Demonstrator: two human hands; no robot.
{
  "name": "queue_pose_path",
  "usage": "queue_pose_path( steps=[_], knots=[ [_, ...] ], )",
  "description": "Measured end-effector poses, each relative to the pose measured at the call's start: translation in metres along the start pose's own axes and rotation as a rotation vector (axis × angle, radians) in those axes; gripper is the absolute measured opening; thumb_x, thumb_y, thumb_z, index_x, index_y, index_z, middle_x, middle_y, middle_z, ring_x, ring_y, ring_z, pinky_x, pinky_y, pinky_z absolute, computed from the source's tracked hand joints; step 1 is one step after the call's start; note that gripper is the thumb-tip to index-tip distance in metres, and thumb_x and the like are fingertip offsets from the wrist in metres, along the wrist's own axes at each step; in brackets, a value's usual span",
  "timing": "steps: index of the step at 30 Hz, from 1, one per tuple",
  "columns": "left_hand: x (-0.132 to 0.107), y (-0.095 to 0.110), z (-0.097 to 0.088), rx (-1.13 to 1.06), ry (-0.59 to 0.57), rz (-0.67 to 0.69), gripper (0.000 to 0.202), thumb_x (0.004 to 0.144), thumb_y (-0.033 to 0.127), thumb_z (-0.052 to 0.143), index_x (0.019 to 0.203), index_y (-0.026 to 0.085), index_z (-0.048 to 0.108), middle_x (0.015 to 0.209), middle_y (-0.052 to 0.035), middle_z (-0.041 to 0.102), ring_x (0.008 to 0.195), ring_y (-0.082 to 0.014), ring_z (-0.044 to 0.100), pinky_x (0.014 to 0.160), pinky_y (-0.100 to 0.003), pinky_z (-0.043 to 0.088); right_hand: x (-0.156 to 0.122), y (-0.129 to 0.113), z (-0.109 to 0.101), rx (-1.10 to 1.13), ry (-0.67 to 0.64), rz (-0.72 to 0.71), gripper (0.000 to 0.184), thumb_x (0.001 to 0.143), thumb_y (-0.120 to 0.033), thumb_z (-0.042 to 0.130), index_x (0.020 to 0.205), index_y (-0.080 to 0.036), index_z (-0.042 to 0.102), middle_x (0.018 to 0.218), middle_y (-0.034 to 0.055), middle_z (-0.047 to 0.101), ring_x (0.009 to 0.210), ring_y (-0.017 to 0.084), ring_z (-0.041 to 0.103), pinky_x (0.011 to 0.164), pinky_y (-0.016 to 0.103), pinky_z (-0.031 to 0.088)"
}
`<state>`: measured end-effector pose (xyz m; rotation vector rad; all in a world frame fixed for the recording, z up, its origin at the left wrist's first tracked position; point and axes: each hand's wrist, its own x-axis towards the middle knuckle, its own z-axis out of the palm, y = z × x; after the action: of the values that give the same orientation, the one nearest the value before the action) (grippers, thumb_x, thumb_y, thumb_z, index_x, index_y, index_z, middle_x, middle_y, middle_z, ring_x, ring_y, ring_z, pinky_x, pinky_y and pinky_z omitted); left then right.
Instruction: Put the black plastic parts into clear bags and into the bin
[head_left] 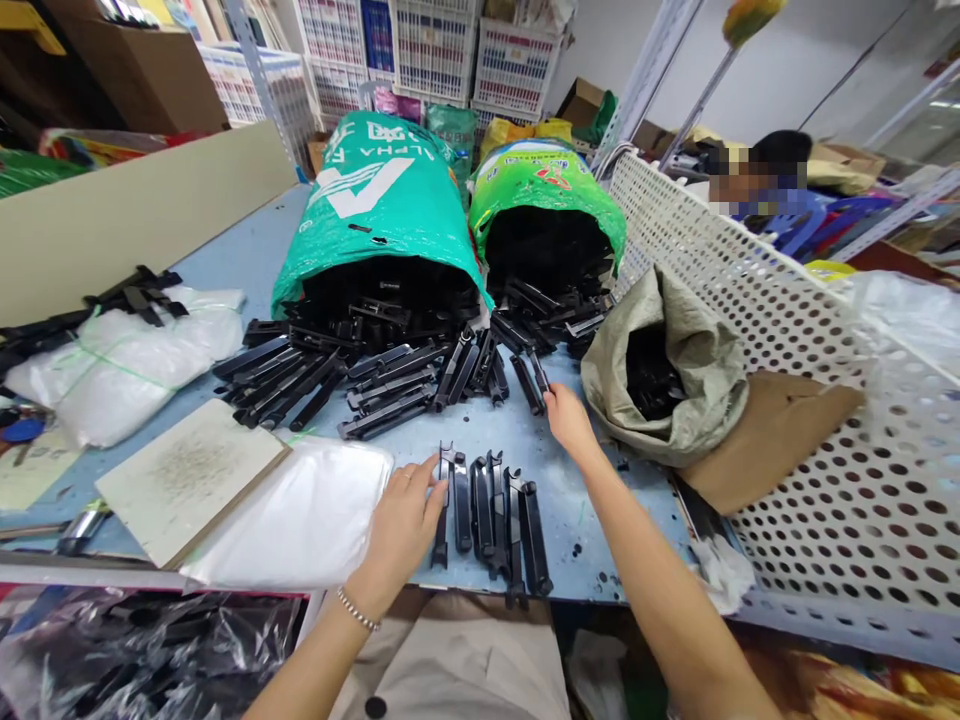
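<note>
A row of several slim black plastic parts (495, 520) lies near the table's front edge, with notched ends pointing away from me. My left hand (405, 515) rests at the left side of this row, its fingers stretched and fingertips touching the outermost part. Farther forward and to the right, my right hand (568, 418) pinches the near end of another black plastic part (540, 372). Beside that one lies a similar piece (526, 386). Behind both hands, a loose heap of such parts (397, 385) spreads from the mouths of two sacks.
A teal sack (382, 210) and a green sack (544, 195) lie at the back. On the right, a grey-green sack (705, 370) stands by a white perforated panel (810, 350). Clear plastic bags (300, 510) and a stained board (191, 475) lie left. Another person (765, 175) is beyond the panel.
</note>
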<state>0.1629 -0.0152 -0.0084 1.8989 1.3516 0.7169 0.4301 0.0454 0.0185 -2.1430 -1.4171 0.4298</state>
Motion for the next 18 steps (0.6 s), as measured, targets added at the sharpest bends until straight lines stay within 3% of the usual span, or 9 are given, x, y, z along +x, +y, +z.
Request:
queue_pose_path(
  steps=[3,4,6,8,10,12,14,18],
  knots=[
    [0.011,0.022,0.004,-0.569,-0.065,-0.04,0.054,0.091,0.052,0.042,0.138,0.024,0.041,0.127,-0.0116,0.056,0.114,-0.0232,0.055,0.101,-0.042,0.04,-0.057,-0.009,0.006,0.216,-0.2,-0.048,0.039,0.096,-0.038,0.032,0.107,-0.016,0.062,0.091,0.0078,0.069,0.084,0.021,0.064,0.074,0.032,0.048],
    [0.014,0.03,0.005,-0.763,-0.117,-0.076,0.056,0.091,0.055,0.04,0.138,0.024,0.039,0.13,-0.0116,0.054,0.115,-0.023,0.055,0.1,-0.041,0.041,-0.076,-0.014,0.009,0.398,-0.332,-0.074,0.04,0.096,-0.043,0.034,0.107,-0.017,0.062,0.09,0.0069,0.068,0.081,0.02,0.063,0.072,0.032,0.048],
    [0.018,0.044,0.006,-1.04,-0.198,-0.154,0.054,0.09,0.058,0.042,0.13,0.022,0.046,0.122,-0.0112,0.058,0.107,-0.0229,0.059,0.094,-0.039,0.046,-0.105,-0.024,0.012,0.649,-0.475,-0.108,0.039,0.094,-0.05,0.038,0.099,-0.018,0.061,0.086,0.0052,0.067,0.077,0.018,0.062,0.07,0.031,0.048],
    [0.018,0.054,0.002,-1.118,-0.235,-0.219,0.045,0.086,0.053,0.054,0.117,0.02,0.054,0.102,-0.0067,0.064,0.089,-0.0196,0.061,0.081,-0.033,0.05,-0.118,-0.033,0.011,0.675,-0.348,-0.158,0.038,0.095,-0.051,0.038,0.092,-0.019,0.059,0.082,0.0039,0.064,0.076,0.018,0.06,0.07,0.032,0.047],
    [0.014,0.06,-0.003,-1.099,-0.259,-0.269,0.037,0.081,0.046,0.063,0.107,0.02,0.056,0.082,-0.001,0.061,0.071,-0.0145,0.058,0.065,-0.026,0.048,-0.113,-0.04,0.006,0.494,-0.081,-0.287,0.038,0.095,-0.052,0.036,0.091,-0.02,0.056,0.084,0.005,0.061,0.08,0.019,0.056,0.074,0.034,0.045],
    [0.009,0.063,-0.006,-1.114,-0.305,-0.328,0.035,0.08,0.046,0.063,0.102,0.02,0.056,0.072,0.0021,0.057,0.058,-0.0108,0.051,0.053,-0.022,0.042,-0.098,-0.046,0.003,0.29,0.091,-0.475,0.038,0.093,-0.054,0.038,0.091,-0.02,0.055,0.086,0.0074,0.059,0.084,0.022,0.053,0.077,0.037,0.043],
    [0.006,0.064,-0.006,-1.151,-0.307,-0.391,0.036,0.08,0.049,0.062,0.099,0.019,0.055,0.069,0.0033,0.054,0.05,-0.0087,0.047,0.048,-0.021,0.039,-0.084,-0.054,0.004,0.198,0.106,-0.597,0.039,0.093,-0.055,0.037,0.086,-0.021,0.054,0.083,0.0077,0.057,0.082,0.022,0.052,0.076,0.037,0.042],
    [0.01,0.057,-0.006,-1.127,-0.184,-0.434,0.038,0.076,0.05,0.065,0.095,0.018,0.055,0.067,0.004,0.055,0.049,-0.0082,0.047,0.047,-0.021,0.039,-0.087,-0.065,0.011,0.357,-0.138,-0.44,0.041,0.099,-0.046,0.022,0.083,-0.022,0.051,0.07,0.0005,0.053,0.064,0.016,0.05,0.063,0.029,0.041]
  ],
)
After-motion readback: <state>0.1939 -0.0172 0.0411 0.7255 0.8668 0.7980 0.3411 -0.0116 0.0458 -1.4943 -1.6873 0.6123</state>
